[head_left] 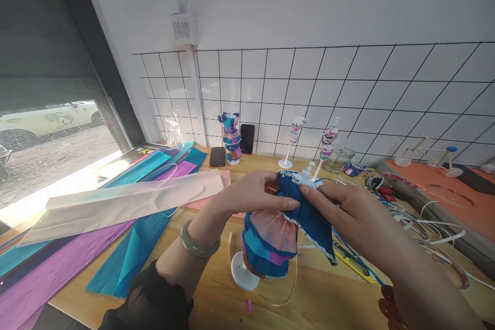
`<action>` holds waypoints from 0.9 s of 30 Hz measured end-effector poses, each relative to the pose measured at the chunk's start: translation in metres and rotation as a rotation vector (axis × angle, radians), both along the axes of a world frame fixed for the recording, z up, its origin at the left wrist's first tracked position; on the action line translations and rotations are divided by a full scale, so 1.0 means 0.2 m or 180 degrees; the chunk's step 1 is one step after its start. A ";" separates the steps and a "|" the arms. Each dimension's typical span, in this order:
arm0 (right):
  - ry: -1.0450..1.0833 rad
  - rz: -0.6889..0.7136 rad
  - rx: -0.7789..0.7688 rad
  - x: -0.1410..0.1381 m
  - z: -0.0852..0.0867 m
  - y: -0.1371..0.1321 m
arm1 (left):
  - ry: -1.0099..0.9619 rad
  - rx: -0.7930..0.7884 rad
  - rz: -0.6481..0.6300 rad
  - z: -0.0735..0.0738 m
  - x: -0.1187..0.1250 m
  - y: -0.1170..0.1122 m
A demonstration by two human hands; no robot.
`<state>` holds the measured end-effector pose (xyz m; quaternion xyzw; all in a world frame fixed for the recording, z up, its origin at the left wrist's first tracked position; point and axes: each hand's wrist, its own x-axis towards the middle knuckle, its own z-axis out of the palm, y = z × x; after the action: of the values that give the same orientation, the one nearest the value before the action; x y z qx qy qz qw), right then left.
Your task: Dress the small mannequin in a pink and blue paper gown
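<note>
A small mannequin on a white round stand [243, 271] wears a layered paper dress [273, 240] in blue, pink and purple. My left hand [253, 193] grips the dress at the waist from the left, fingers closed on the blue paper. My right hand [340, 206] pinches a dark blue paper piece [315, 224] with a white edge against the right side of the dress. A green bangle [197, 245] sits on my left wrist.
Long crepe paper sheets [127, 201] in white, teal and purple lie at left. A dressed mini mannequin [231, 138], two phones [217, 157] and two more small mannequins [328, 144] stand by the grid wall. Scissors [353, 263], wires and an orange mat [444, 191] lie at right.
</note>
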<state>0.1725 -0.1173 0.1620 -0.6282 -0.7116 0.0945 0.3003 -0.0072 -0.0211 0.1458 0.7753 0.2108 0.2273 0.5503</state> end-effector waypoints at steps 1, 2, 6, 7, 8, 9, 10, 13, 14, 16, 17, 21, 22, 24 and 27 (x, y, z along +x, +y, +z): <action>0.0004 -0.0011 0.0005 0.00 0.00 0.00 | -0.0003 0.0033 0.0011 0.00 0.00 0.00; 0.0006 -0.0015 0.0000 0.00 0.00 0.00 | -0.0023 0.0052 0.0004 -0.01 0.00 0.00; -0.0005 -0.0019 -0.0055 0.00 -0.01 0.01 | -0.0183 -0.0050 -0.0068 -0.02 0.01 0.02; -0.0016 -0.0026 -0.0065 0.00 0.00 0.01 | -0.0233 -0.0125 -0.0088 -0.03 0.01 0.02; -0.0022 -0.0028 -0.0075 0.00 0.00 0.01 | -0.0281 -0.0215 -0.0106 -0.03 0.01 0.03; -0.0023 -0.0024 -0.0091 0.00 0.00 0.01 | -0.0325 -0.0304 -0.0107 -0.03 0.01 0.03; -0.0020 -0.0019 -0.0107 0.00 0.00 0.01 | -0.0361 -0.0380 -0.0097 -0.04 0.01 0.03; -0.0034 0.0011 -0.0125 0.00 0.00 0.01 | -0.0447 -0.0532 -0.0030 -0.04 0.01 0.04; -0.0056 0.0014 -0.0114 0.00 0.00 0.01 | -0.0497 -0.0567 -0.0018 -0.04 0.02 0.05; -0.0098 0.0017 -0.0099 0.00 0.01 0.01 | -0.0595 -0.0663 -0.0004 -0.05 0.02 0.05; -0.0103 0.0024 -0.0102 0.00 0.01 0.01 | -0.0625 -0.0725 0.0009 -0.05 0.02 0.05; -0.0113 -0.0038 -0.0043 0.00 0.01 0.02 | -0.0663 -0.0998 0.0087 -0.07 0.03 0.07; -0.0114 -0.0084 -0.0030 0.00 0.01 0.02 | -0.0667 -0.1046 0.0104 -0.07 0.03 0.08; -0.0077 -0.0155 -0.0060 0.00 0.00 0.03 | -0.0673 -0.1116 0.0117 -0.08 0.03 0.08; 0.0055 -0.0195 -0.0116 0.00 0.01 0.03 | -0.0672 -0.1141 0.0079 -0.09 0.04 0.10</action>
<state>0.1723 -0.1116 0.1631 -0.6542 -0.6875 0.1037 0.2977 0.0007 -0.0020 0.1280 0.6343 0.1986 0.2729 0.6955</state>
